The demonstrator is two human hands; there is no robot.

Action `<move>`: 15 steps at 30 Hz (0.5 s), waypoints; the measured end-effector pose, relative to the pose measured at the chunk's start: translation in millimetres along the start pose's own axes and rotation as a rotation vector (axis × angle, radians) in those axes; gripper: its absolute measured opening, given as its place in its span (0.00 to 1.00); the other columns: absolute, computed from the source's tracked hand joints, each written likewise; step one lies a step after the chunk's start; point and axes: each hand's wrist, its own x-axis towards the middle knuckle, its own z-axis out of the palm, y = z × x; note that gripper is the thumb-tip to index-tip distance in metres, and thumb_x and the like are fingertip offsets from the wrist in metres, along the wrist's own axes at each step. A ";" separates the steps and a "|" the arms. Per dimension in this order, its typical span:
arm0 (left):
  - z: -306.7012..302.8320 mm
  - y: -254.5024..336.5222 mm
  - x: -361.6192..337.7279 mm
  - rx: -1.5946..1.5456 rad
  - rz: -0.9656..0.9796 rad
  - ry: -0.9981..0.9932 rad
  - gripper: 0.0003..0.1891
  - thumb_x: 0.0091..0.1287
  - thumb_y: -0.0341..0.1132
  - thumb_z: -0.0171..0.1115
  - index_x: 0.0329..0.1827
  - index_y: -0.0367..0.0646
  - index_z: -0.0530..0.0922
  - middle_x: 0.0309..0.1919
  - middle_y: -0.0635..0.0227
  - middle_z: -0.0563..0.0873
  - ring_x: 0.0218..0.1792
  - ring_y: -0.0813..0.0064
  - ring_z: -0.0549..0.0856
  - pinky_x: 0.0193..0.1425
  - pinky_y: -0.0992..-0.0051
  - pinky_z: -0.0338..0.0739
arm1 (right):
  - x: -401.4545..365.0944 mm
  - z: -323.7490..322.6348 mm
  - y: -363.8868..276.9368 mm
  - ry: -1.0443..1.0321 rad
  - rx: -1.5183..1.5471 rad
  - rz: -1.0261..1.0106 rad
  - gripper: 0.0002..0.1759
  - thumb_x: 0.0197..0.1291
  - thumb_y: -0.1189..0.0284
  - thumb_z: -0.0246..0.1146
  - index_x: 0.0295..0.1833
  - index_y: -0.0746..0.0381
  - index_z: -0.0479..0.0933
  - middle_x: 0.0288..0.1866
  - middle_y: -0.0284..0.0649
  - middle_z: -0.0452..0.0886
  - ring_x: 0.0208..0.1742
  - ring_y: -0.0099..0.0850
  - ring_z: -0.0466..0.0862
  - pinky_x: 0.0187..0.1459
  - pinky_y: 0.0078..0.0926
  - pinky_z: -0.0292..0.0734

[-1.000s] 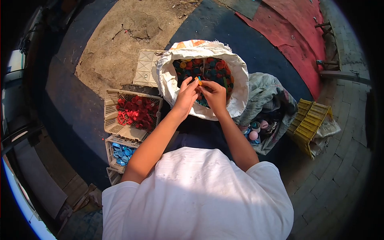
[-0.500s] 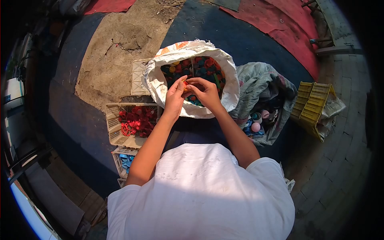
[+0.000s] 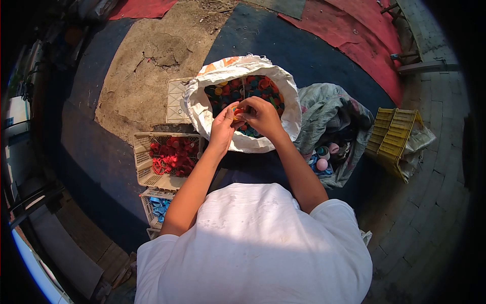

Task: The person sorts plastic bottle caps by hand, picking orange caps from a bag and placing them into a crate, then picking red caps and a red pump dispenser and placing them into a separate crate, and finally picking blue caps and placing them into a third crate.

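Over the mouth of a white woven sack (image 3: 195, 106), both hands meet at a small red-and-yellow plastic cap (image 3: 236, 112). My left hand (image 3: 223, 126) pinches it from the left, fingers closed. My right hand (image 3: 261, 116) is closed on its right side, with fingertips bent over the piece and partly hiding it. Inside the sack, below the hands, lie many small plastic caps (image 3: 253, 85) in red, green, orange and yellow.
Left of the sack stand a beige crate (image 3: 146, 167) of red plastic pieces and another crate (image 3: 148, 206) with blue pieces. To the right are a grey-green sack (image 3: 316, 99) holding mixed plastic items and a tilted yellow crate (image 3: 390, 133).
Both hands stay together over the sack. My right fingers have shifted and curl more over the cap, and more of its yellow edge shows. The whole view has moved slightly.
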 end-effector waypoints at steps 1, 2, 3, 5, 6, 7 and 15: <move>-0.3 0.0 -0.1 -0.003 -0.001 0.003 0.25 0.83 0.48 0.51 0.72 0.38 0.72 0.58 0.64 0.84 0.55 0.75 0.84 0.65 0.70 0.79 | 0.9 -0.1 0.7 -0.012 0.004 0.020 0.12 0.53 0.76 0.76 0.45 0.61 0.86 0.38 0.38 0.85 0.33 0.30 0.85 0.37 0.27 0.80; -0.7 -0.2 -0.5 -0.006 -0.002 0.007 0.25 0.83 0.48 0.51 0.72 0.38 0.72 0.58 0.64 0.84 0.56 0.75 0.84 0.65 0.70 0.79 | 1.1 1.0 2.8 -0.012 0.033 0.037 0.12 0.54 0.77 0.76 0.45 0.62 0.86 0.38 0.37 0.85 0.34 0.29 0.86 0.37 0.26 0.80; -0.8 -0.1 -1.2 -0.009 -0.004 0.011 0.25 0.82 0.48 0.51 0.72 0.38 0.72 0.58 0.64 0.84 0.56 0.74 0.84 0.64 0.70 0.79 | 0.6 2.9 5.6 -0.013 0.061 0.055 0.12 0.54 0.77 0.76 0.45 0.62 0.85 0.38 0.37 0.86 0.35 0.28 0.86 0.38 0.25 0.80; -0.7 0.7 -1.8 0.023 -0.011 0.008 0.25 0.82 0.49 0.51 0.72 0.39 0.72 0.57 0.64 0.84 0.56 0.74 0.84 0.64 0.71 0.79 | -1.0 4.9 10.0 0.002 0.141 0.101 0.12 0.54 0.77 0.76 0.45 0.63 0.85 0.38 0.37 0.87 0.36 0.27 0.88 0.39 0.24 0.81; -0.2 1.9 -2.5 0.039 -0.014 0.007 0.25 0.82 0.49 0.51 0.72 0.39 0.73 0.57 0.64 0.84 0.56 0.74 0.84 0.63 0.71 0.80 | -2.0 4.7 10.9 0.017 0.192 0.131 0.11 0.55 0.77 0.76 0.44 0.63 0.85 0.38 0.37 0.88 0.37 0.26 0.88 0.40 0.25 0.82; 0.1 3.2 -3.6 0.076 -0.009 0.014 0.25 0.82 0.49 0.52 0.72 0.39 0.72 0.57 0.64 0.84 0.56 0.74 0.84 0.63 0.71 0.80 | -3.3 4.4 11.6 0.031 0.242 0.162 0.10 0.55 0.76 0.76 0.43 0.63 0.85 0.38 0.37 0.89 0.38 0.26 0.89 0.40 0.25 0.82; 9.6 33.0 -7.3 1.448 0.668 0.101 0.25 0.68 0.40 0.72 0.66 0.44 0.79 0.53 0.63 0.86 0.54 0.66 0.85 0.59 0.65 0.79 | -8.4 -5.3 32.3 0.228 0.476 0.307 0.07 0.62 0.76 0.74 0.43 0.66 0.84 0.38 0.38 0.91 0.42 0.23 0.90 0.46 0.20 0.83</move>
